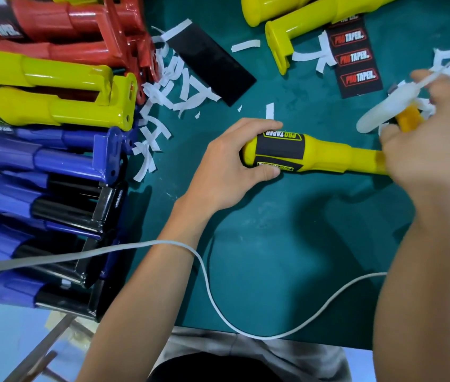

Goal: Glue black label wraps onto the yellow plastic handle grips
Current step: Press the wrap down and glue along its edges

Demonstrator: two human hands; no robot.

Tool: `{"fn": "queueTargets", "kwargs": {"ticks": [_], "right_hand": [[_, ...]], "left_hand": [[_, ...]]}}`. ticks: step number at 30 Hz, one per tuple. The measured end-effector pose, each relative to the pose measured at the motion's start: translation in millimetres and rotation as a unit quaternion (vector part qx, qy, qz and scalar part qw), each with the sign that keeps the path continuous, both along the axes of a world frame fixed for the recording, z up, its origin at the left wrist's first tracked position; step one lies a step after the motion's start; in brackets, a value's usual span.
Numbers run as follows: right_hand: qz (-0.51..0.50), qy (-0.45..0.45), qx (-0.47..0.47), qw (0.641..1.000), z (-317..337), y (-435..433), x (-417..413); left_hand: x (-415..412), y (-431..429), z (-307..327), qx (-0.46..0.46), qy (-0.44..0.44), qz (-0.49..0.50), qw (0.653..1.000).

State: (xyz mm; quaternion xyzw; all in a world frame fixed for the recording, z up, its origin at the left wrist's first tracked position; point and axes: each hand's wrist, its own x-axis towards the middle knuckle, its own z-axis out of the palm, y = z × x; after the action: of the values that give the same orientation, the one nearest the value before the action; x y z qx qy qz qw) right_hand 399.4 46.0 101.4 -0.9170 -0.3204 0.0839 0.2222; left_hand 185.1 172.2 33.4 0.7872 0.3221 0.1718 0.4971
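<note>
A yellow handle grip (328, 157) lies across the green mat (273, 230) at centre. A black label wrap (280, 151) with yellow "PRO TAPER" print is around its left end. My left hand (226, 166) grips that wrapped end, fingers over the top and thumb underneath. My right hand (433, 139) is motion-blurred above the handle's right end and pinches a thin white paper strip (427, 77). A white and orange object (383, 117), too blurred to identify, sits just under that hand. A loose black label (354, 57) with red print lies at the upper right.
Stacked yellow (53, 106), red (67, 26) and blue (39, 158) handles fill the left side. More yellow handles (301, 26) lie at the top right. White paper scraps (174, 86) and a plain black sheet (213, 64) litter the mat. A white cable (207, 285) loops across the front.
</note>
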Motion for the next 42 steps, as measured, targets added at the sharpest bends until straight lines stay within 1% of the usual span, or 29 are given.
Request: {"fn": "queueTargets", "kwargs": {"ticks": [1,5,8,10,13,15,17,20,26,29,31,35,38,40,42], "right_hand": [[0.011,0.012,-0.021,1.000,-1.3,1.6,2.0],[0.059,-0.051,-0.022,0.997,-9.6,4.4,-2.8],[0.060,-0.038,-0.007,0.997,-14.5,5.8,-5.9],[0.051,-0.012,0.055,0.997,-17.9,6.6,-12.7],[0.048,0.004,0.182,0.982,-19.8,6.7,-27.5],[0.061,0.016,0.216,0.974,-21.9,5.6,-35.0],[0.088,0.014,0.219,0.972,-24.0,6.1,-40.2],[0.111,0.025,0.192,0.975,-28.4,8.0,-47.4],[0.082,0.069,0.197,0.975,-39.6,8.5,-40.7],[0.067,0.070,0.174,0.980,-42.1,9.3,-37.5],[0.061,0.053,0.175,0.981,-43.0,9.4,-38.1],[0.086,0.043,0.198,0.976,-42.2,9.5,-35.6],[0.086,0.017,0.243,0.966,-41.2,8.6,-36.8],[0.076,0.042,0.283,0.955,-39.3,6.6,-36.5],[0.083,0.098,0.321,0.938,-36.3,3.8,-33.7]], "left_hand": [[0.2,-0.2,0.7,-0.006,0.005,0.004,1.000],[0.6,-0.4,2.4,-0.017,0.022,0.015,0.999],[-0.2,-0.8,2.9,-0.024,0.027,0.022,0.999],[-1.1,-0.9,3.4,-0.020,0.019,0.021,0.999],[-0.6,-0.6,3.7,-0.015,0.009,0.018,1.000],[-0.8,-1.6,3.7,-0.014,0.006,0.020,1.000],[-0.2,-2.7,4.1,-0.012,0.000,0.023,1.000],[0.9,-3.2,4.5,-0.010,-0.011,0.022,1.000],[0.8,-3.7,1.7,-0.012,-0.019,0.017,1.000],[0.5,-4.3,-0.6,-0.013,-0.030,0.013,0.999],[0.7,-4.7,-2.3,-0.015,-0.043,0.012,0.999],[2.5,-3.9,-4.2,-0.012,-0.050,0.011,0.999],[2.7,-2.4,-4.0,-0.011,-0.045,0.011,0.999],[2.1,-2.0,-3.1,-0.012,-0.045,0.009,0.999],[1.8,-1.4,-1.6,-0.011,-0.042,0.007,0.999]]}}
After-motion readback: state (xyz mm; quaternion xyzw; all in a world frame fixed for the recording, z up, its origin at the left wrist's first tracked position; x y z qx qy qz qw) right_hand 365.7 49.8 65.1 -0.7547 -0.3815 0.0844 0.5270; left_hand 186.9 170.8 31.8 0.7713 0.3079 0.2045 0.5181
